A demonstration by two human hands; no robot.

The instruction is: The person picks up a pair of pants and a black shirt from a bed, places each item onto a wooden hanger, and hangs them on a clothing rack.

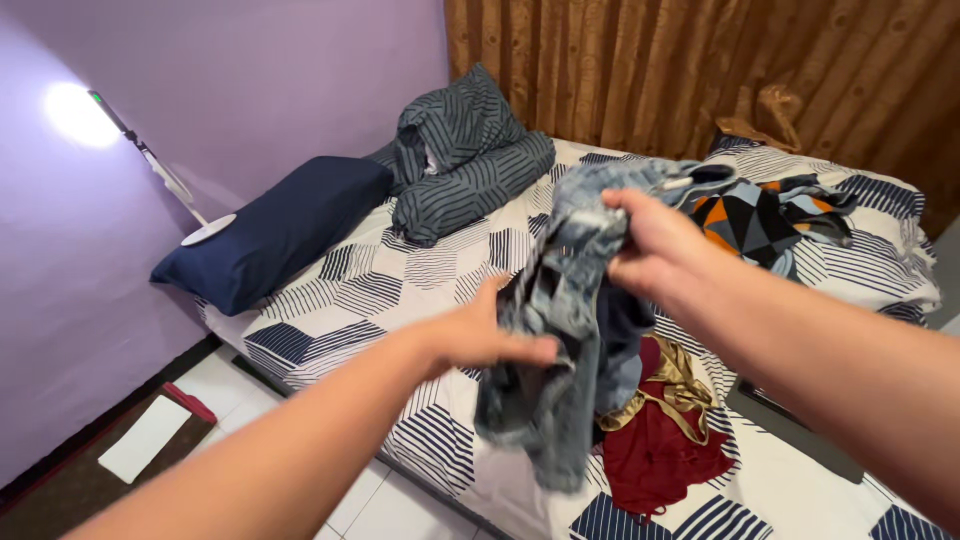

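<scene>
**Jeans held up over a bed strewn with clothes**

The bed (400, 270) fills most of the view, covered in a white sheet with dark blue striped blocks, set against a purple wall (250, 90) on the left and brown curtains (720, 70) behind. At its head lie a long navy pillow (275, 228) and, beside it, a heap of dark grey striped bedding (465, 160). A white lamp (150, 165) stands by the wall, its light glaring.

Above the middle of the bed hangs a pair of washed blue jeans (560, 330), bunched and twisted, clear of the sheet at the top and trailing down toward it. The right hand (655, 250) is closed tight around the upper part of the denim, gripping it from above. The left hand (490, 335) is part open, fingers stretched forward and touching the side of the hanging cloth; whether it has pinched any fabric I cannot tell.

Just under the jeans lies a dark red garment (655, 455) with a gold one (675, 385) on top of it. Farther back is a shirt (755, 220) patterned in orange, black and grey.

By the look of it, the jeans are being lifted and sorted out by both hands. A tidy hold would call for the left hand finding a seam or waistband.
</scene>
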